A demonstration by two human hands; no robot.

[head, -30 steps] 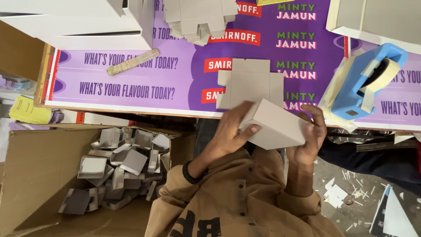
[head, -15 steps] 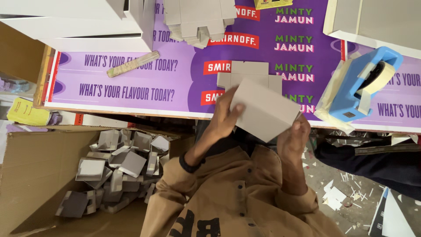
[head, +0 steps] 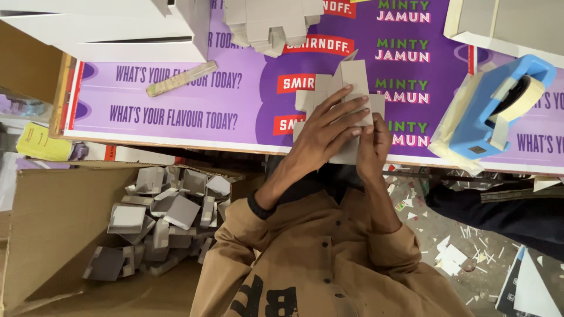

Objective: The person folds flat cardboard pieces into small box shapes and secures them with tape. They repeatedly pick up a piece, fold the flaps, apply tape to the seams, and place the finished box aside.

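A small grey card box (head: 346,126), partly folded, lies at the near edge of the purple surface (head: 176,111), on top of a flat cut blank (head: 343,82) of the same card. The left hand (head: 329,126) spreads over it, fingers pressing its top, while the right hand (head: 371,138) pinches its right side, so both hands are closed on the one piece. Judging by the loose flaps, this box is only half formed. To the near left, an open cardboard carton (head: 53,235) holds a heap of finished grey boxes (head: 158,217), so much work looks done. At the far edge lies a stack of unfolded blanks (head: 270,23), so more remains. A blue tape dispenser (head: 499,111) sits right.
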